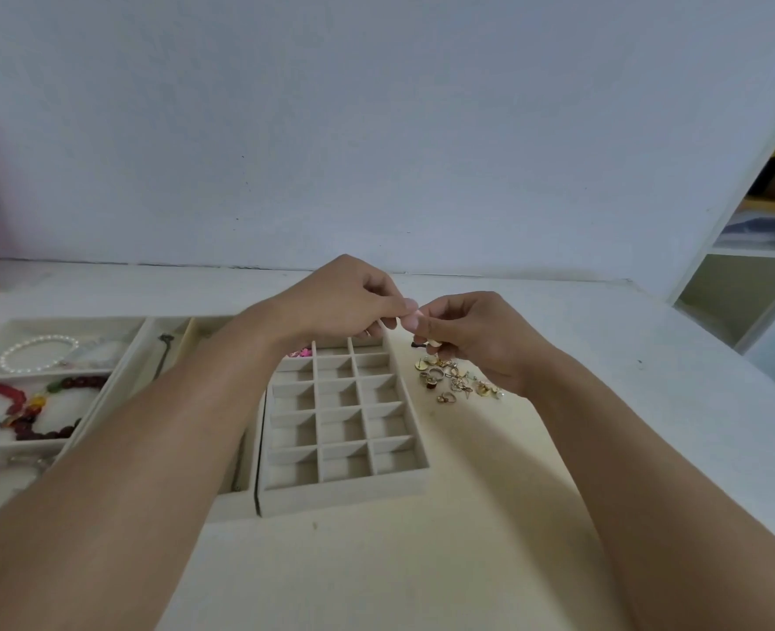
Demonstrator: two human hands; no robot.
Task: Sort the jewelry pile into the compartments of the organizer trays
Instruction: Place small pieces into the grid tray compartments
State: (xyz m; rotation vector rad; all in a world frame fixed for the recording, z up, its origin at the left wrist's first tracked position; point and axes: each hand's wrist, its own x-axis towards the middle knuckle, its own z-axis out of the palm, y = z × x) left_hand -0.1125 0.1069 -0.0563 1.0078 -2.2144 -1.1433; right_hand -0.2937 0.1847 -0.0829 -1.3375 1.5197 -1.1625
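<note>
Both hands meet above the far edge of the grid tray (346,487). The left hand (346,300) and right hand (465,332) pinch something too small to identify. The jewelry pile (456,380) lies on the surface (490,516) just right of the tray: light, hard, snag-prone pieces, probably best pinched singly by their bodies.

Fingertips of both hands (349,298) (472,339) are pinched together above the grid tray (344,487), beside the jewelry pile (456,380).
</note>
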